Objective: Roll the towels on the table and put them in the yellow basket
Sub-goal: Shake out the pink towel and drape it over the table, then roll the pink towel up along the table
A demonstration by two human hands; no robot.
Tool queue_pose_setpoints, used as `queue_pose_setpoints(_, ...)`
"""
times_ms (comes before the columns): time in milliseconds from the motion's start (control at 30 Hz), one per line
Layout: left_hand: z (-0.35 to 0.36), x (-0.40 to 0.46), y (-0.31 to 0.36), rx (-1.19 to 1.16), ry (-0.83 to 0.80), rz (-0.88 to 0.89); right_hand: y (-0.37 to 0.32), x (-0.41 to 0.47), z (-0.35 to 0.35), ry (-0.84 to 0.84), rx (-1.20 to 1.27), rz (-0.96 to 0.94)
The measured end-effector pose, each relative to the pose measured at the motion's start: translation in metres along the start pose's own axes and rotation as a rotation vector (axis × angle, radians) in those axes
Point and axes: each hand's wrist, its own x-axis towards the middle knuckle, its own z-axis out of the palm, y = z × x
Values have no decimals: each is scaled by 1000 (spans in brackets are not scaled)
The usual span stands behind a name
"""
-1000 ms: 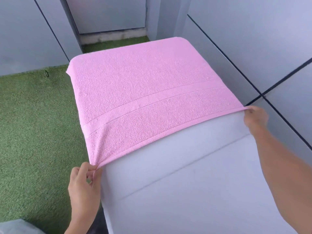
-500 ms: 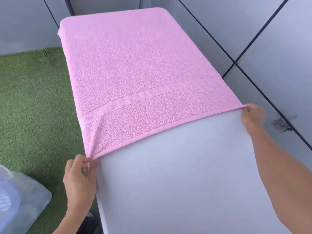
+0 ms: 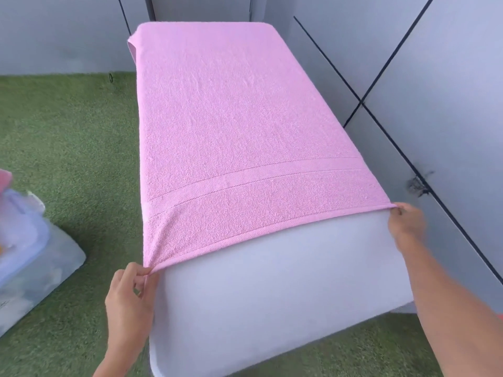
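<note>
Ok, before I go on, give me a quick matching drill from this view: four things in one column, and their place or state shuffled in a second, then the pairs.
Things:
1. pink towel
2. left hand
3. right hand
4. clear plastic bin

Place or state:
A. pinches the towel's near corner beside the grey wall
B. stands on the green turf, at the picture's left edge
C. spread flat on the white table, not yet rolled
D. pinches the towel's near corner on the turf side

Pairs: 1-C, 2-D, 3-A, 4-B
</note>
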Motion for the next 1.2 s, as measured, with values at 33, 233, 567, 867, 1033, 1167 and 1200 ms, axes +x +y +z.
queue_pose_setpoints(33,-3,-17,-1,-1,-4,-6,12,-6,-8,-10,17,5)
queue_pose_setpoints(233,-17,-91,-1,53,0,-25,72,-31,-49,-100,89,-6)
queue_pose_setpoints(567,-25,-129,45,523,7,-120,75,-73,-88,-384,-348,-373)
queue_pose_setpoints(867,53,-123,113,682,-258,308,55,-76,-87,-467,-390,-803)
queue_pose_setpoints(1033,70,-118,128,717,-252,225,58,-57,-83,-469,-385,-946)
queue_pose_setpoints(1167,70,-117,126,798,-298,233,60,-52,-81,-457,-387,-1008)
queue_pose_setpoints(1200,68,-117,125,817,-329,237,62,-52,-82,-459,-379,-1009)
